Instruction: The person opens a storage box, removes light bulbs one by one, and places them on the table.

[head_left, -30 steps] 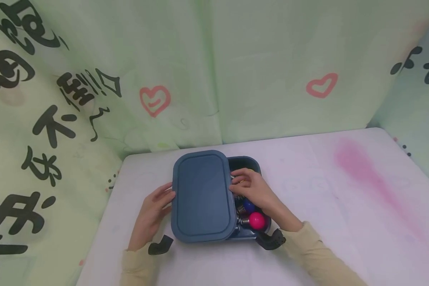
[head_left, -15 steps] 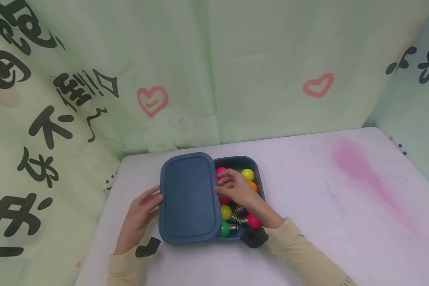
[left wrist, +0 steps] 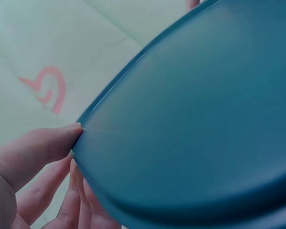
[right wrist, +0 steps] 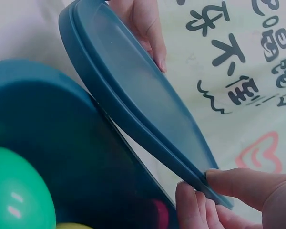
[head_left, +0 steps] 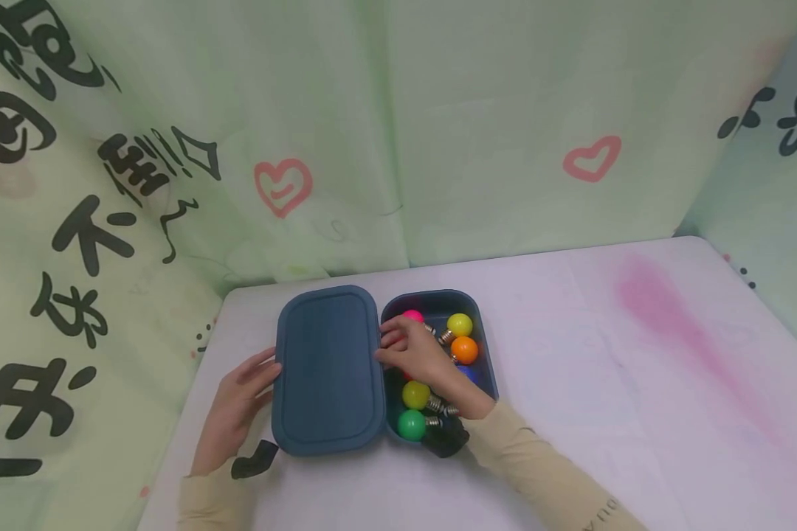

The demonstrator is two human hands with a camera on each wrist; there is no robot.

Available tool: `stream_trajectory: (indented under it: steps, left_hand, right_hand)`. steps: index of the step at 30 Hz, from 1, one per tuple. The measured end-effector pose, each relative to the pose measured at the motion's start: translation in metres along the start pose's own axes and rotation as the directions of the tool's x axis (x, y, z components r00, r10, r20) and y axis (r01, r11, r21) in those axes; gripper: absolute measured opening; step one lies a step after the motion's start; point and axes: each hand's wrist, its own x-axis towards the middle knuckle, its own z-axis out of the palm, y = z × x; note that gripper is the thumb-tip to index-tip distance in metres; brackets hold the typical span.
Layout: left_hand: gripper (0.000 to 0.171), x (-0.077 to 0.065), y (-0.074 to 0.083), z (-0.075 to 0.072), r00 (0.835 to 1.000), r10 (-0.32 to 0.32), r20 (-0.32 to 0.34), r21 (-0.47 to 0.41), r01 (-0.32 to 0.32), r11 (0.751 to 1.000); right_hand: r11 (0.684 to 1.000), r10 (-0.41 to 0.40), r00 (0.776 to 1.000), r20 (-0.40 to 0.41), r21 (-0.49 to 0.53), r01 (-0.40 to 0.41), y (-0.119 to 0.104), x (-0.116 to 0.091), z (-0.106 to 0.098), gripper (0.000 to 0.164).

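A dark blue lid (head_left: 328, 369) with rounded corners is held between both hands, just left of a matching box (head_left: 438, 296). My left hand (head_left: 235, 405) pinches its left edge, thumb on top and fingers beneath, as the left wrist view shows. At the opposite edge my right hand (head_left: 418, 358) pinches the lid, its forearm crossing over the box. Colourful bulbs with metal screw bases lie in the box: a yellow bulb (head_left: 460, 324), an orange bulb (head_left: 465, 349), a green bulb (head_left: 412, 425) and several others. My right hand and wrist hide part of them.
The box stands on a white table (head_left: 571, 383) with a pink smear (head_left: 664, 302) at the right. Behind rises a pale green curtain (head_left: 478, 133) with black characters and red hearts. A black wrist mount (head_left: 255, 459) sits at the left cuff.
Both hands have carried the lid left, from over the box to beside it. More of the bulbs in the box now show.
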Motion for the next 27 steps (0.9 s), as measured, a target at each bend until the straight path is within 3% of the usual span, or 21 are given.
stream_trajectory:
  steps: [5, 15, 27]
  left_hand:
    - [0.067, -0.001, 0.0, -0.007, 1.0, -0.012, -0.011, 0.01, 0.012, 1.0]
    - [0.071, 0.001, -0.002, -0.023, 0.997, -0.063, -0.036, -0.014, 0.063, 0.998]
    - [0.073, 0.003, -0.006, -0.043, 0.995, -0.082, -0.056, -0.028, 0.081, 0.996]
  right_hand:
    - [1.0, -0.01, 1.0, 0.007, -0.014, 0.01, -0.002, 0.003, 0.008, 0.039]
    - [0.99, -0.042, 0.999, 0.008, -0.138, 0.043, -0.009, 0.015, 0.028, 0.038]
    - [0.992, -0.003, 0.999, 0.044, -0.127, 0.008, -0.015, 0.021, 0.049, 0.038]
